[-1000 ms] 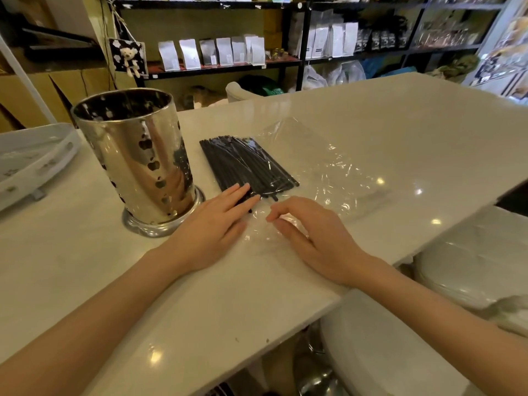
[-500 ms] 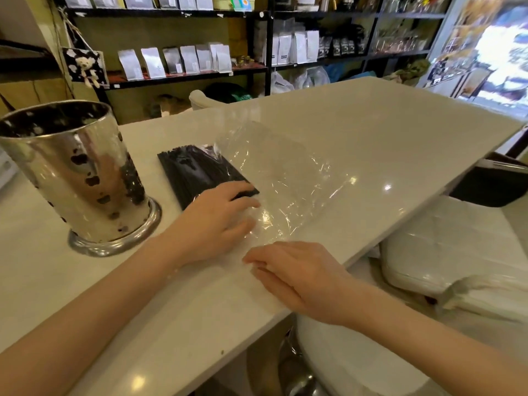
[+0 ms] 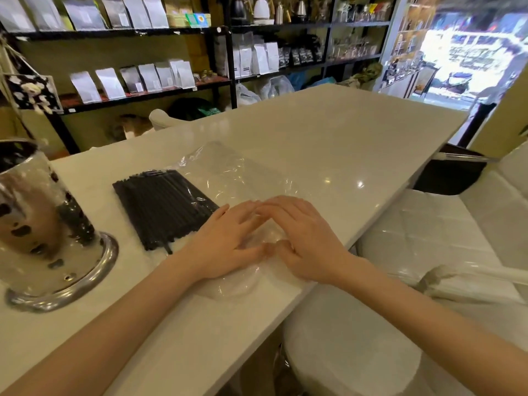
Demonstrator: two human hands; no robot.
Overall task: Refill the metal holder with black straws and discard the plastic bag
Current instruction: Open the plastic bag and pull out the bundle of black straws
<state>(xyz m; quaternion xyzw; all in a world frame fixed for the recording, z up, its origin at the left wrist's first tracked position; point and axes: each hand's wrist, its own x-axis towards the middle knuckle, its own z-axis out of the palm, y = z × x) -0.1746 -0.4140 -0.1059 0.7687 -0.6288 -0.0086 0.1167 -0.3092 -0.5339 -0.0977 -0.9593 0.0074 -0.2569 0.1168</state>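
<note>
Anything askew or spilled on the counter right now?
Nothing spilled. One black straw pokes out past the near end of the straw bundle. Both hands, left and right, lie flat on the plastic bag.

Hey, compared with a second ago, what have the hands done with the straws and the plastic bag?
The left hand slid off the near ends of the black straws onto the clear plastic bag. The right hand pulled toward the counter edge, then came back beside it. Both now lie flat on the bag, fingertips touching, with no grip on anything. The straws, metal holder and counter look unchanged.
</note>
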